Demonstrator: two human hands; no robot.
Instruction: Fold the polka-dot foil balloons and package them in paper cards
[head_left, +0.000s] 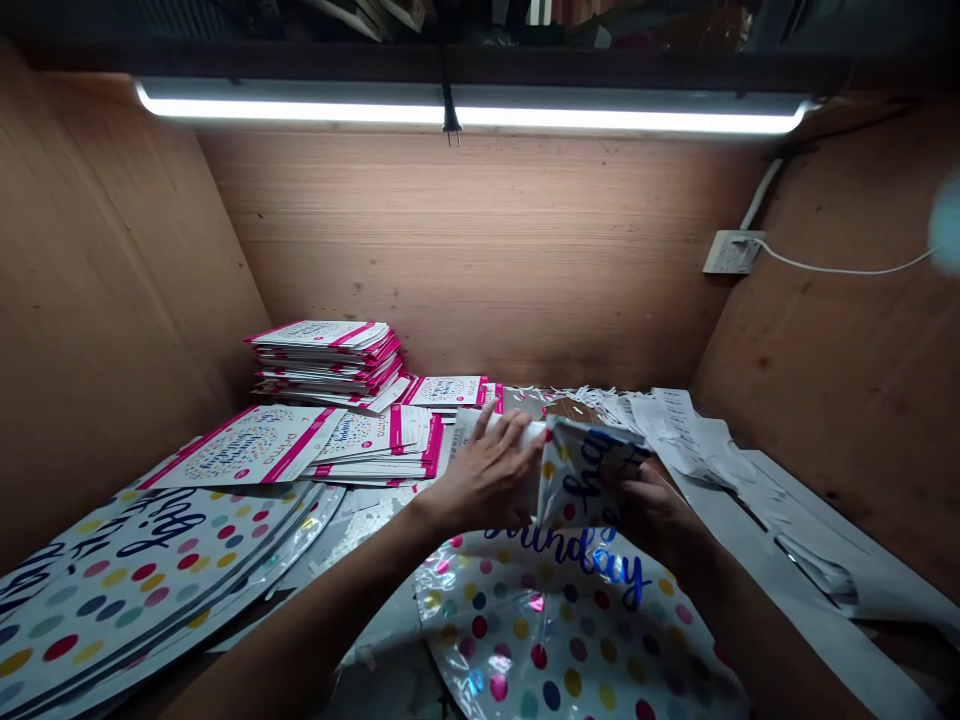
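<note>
A tube light [300,108] is glowing above the far wooden wall [465,250]. The folded foil [574,475] could be slipping or springing open if the pinch is loosening. It is sitting between the hands: the right hand [660,510] is clasping its right edge with curled fingers; the left hand [484,475] is resting half-spread over a white packet [465,428], its grip hiding from view.

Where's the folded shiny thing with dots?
In the head view, just right of centre: the folded dotted foil is in the right hand, beside the left hand.
</note>
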